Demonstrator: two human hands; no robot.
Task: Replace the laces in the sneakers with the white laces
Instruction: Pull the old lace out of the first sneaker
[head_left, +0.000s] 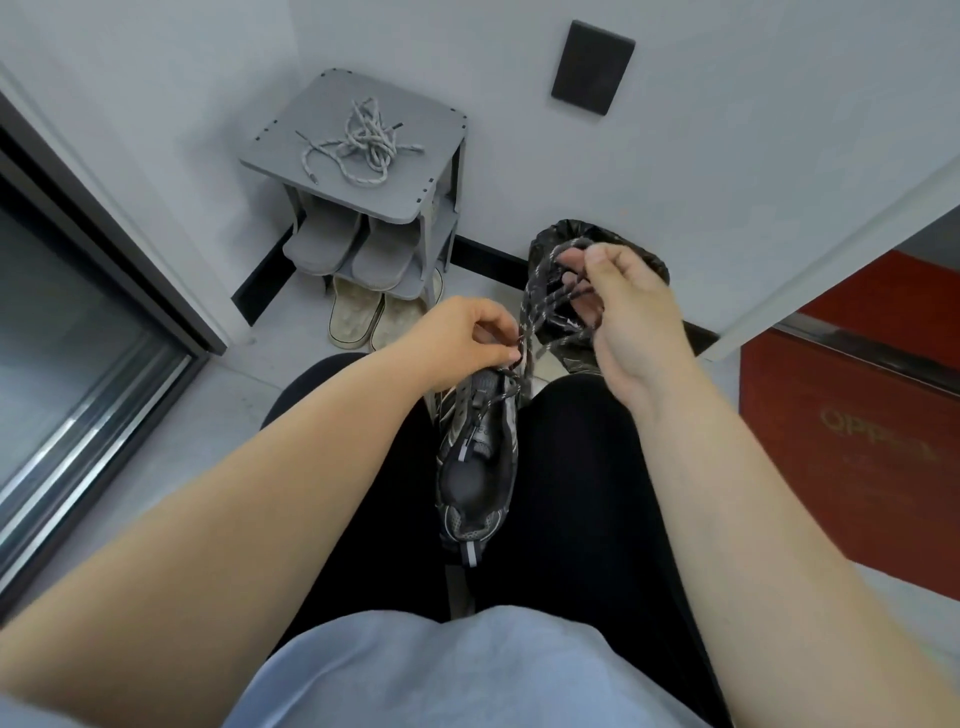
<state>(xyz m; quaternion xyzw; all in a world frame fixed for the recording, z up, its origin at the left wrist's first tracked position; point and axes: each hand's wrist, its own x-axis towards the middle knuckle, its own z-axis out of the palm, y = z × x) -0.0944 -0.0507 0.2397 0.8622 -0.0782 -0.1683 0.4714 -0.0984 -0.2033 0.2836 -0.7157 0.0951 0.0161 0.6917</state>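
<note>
A dark grey and black sneaker (475, 467) lies between my thighs, toe pointing away from me. Its dark speckled lace (540, 306) runs up from the upper eyelets. My left hand (462, 338) pinches the lace just above the sneaker's front eyelets. My right hand (623, 306) is raised to the right and holds several loops of the same lace gathered round its fingers. A tangled bundle of white laces (363, 143) lies on top of the small grey shoe rack (436, 171) against the wall.
The rack holds grey slippers (353, 244) on its shelf, with pale slippers (363, 317) on the floor below. A bin lined with a black bag (582, 234) stands behind my right hand. A red box (852, 426) is at the right, a glass door (78, 322) at the left.
</note>
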